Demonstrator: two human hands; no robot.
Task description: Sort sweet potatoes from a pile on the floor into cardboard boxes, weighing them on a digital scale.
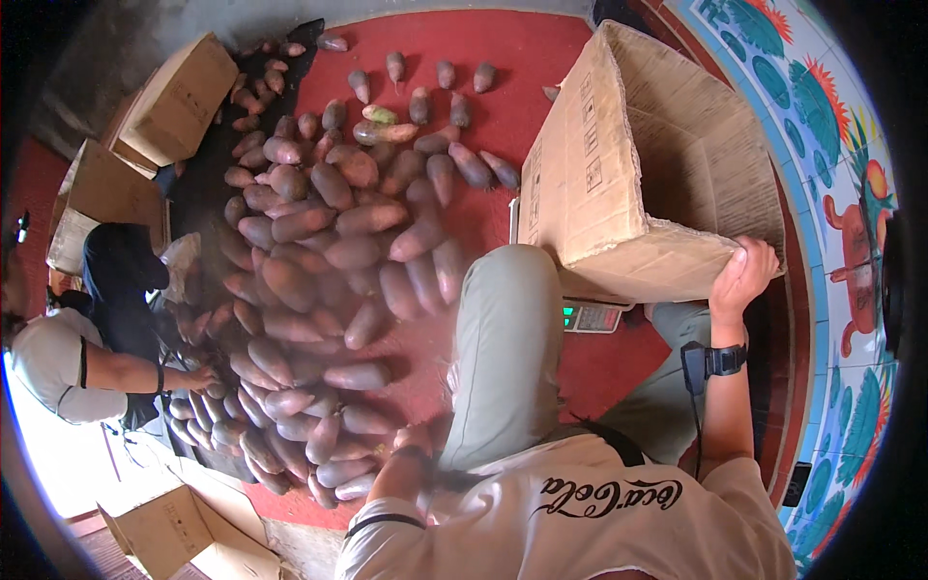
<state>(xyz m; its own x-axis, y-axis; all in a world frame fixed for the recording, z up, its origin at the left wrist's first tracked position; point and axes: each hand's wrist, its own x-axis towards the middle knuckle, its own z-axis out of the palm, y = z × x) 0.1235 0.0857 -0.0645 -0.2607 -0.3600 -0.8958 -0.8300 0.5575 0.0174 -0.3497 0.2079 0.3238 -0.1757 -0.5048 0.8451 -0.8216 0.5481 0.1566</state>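
My right hand (pixel 744 278) grips the near right rim of a large open cardboard box (pixel 580 167), thumb over the edge. No contents show in the part of the box's inside that I can see. The box rests over a digital scale (pixel 594 317), whose lit display shows under its near side. Low beside my bent knee, my left hand (pixel 415 438) is partly blurred, next to a pile of large purple-red tubers, likely sweet potatoes (pixel 366 419). Whether it holds anything cannot be made out.
More tubers (pixel 355 250) are heaped across the red floor (pixel 536 43). At the left, another person's hand (pixel 204 378) touches tubers. Several cardboard boxes (pixel 181 101) stand along the left; another open box (pixel 170 525) is at lower left. A painted tile wall (pixel 819 290) borders the right.
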